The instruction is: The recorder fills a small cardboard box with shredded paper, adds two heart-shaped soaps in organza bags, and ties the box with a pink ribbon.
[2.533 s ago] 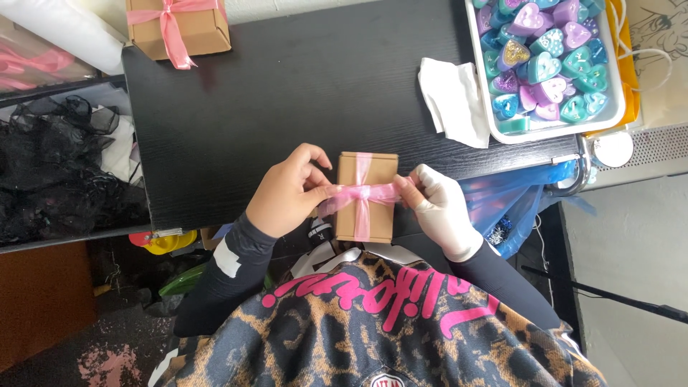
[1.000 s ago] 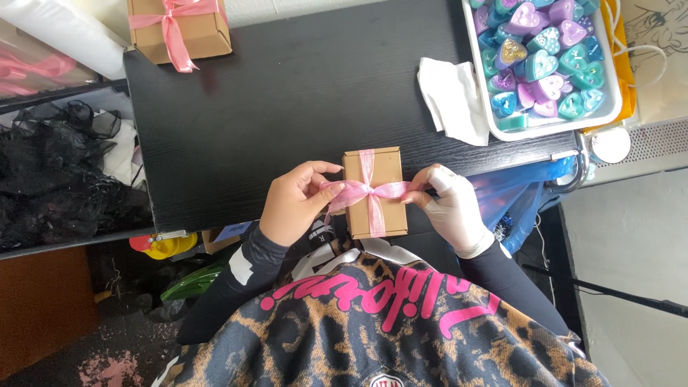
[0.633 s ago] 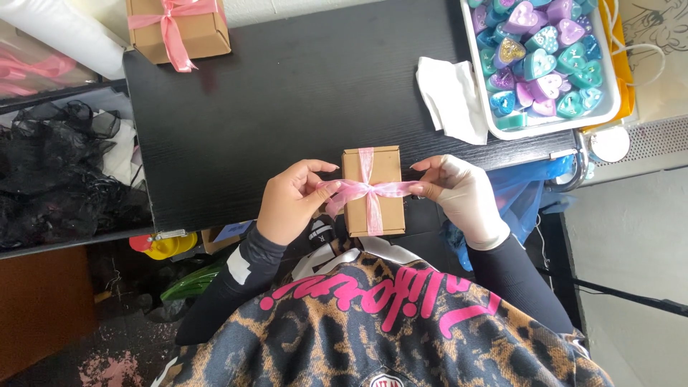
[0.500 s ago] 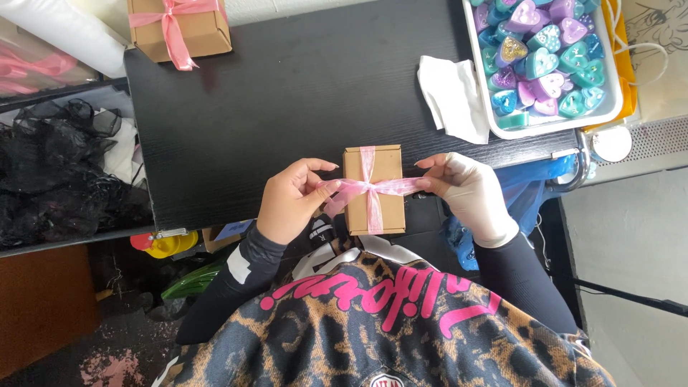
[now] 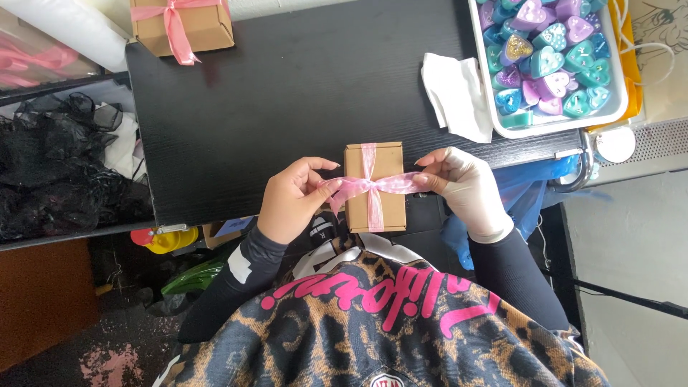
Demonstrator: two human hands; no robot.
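A small brown cardboard box [image 5: 387,208] lies at the near edge of the black table [image 5: 287,93], wrapped lengthwise and crosswise by a pink ribbon [image 5: 370,186]. My left hand [image 5: 290,201] pinches the ribbon's left end beside the box. My right hand [image 5: 462,188], in a white glove, pinches the ribbon's right end on the other side. The ribbon is drawn out sideways between both hands, crossing at a knot on the box top.
A second brown box with a pink bow [image 5: 183,25] stands at the table's far left corner. A white tray [image 5: 613,111] of coloured heart-shaped pieces sits far right, a white cloth [image 5: 455,97] beside it. Black fabric [image 5: 57,172] lies left of the table.
The bow loops seen earlier have been pulled out sideways. My hands have moved apart, stretching the ribbon ends to the left and right of the box.
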